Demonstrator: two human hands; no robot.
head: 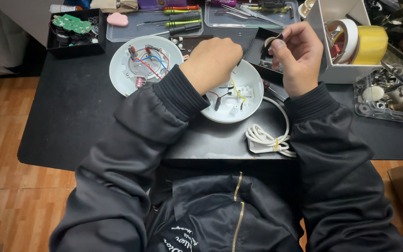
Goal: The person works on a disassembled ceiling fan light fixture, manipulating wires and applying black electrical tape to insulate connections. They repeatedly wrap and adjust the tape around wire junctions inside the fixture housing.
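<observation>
Black counter [71, 116]: left edge at frame left, near edge runs across mid-frame under the sleeves; bare stretch at centre left is the only open room.
Upper left: black tray [100, 46] with a green circuit board [72, 23], pink pad [117, 19] beside it.
Clear tray [117, 35] with screwdrivers [183, 23] along the top edge.
White round housing [122, 70], red and blue wires inside, just left of the left hand.
Left hand [211, 63] at centre, fingers clenched, over the second white housing [246, 100] with yellow and black leads; can't tell what it grips.
Right hand [295, 56] just right of it, fingers pinching a small dark part [276, 38] above a black box [257, 51].
White coiled cord [269, 137] at the near edge, below the right wrist.
Right side crowded: white bin [325, 70] with tape rolls [357, 42], clear tray of hardware [388, 100] at frame right.
</observation>
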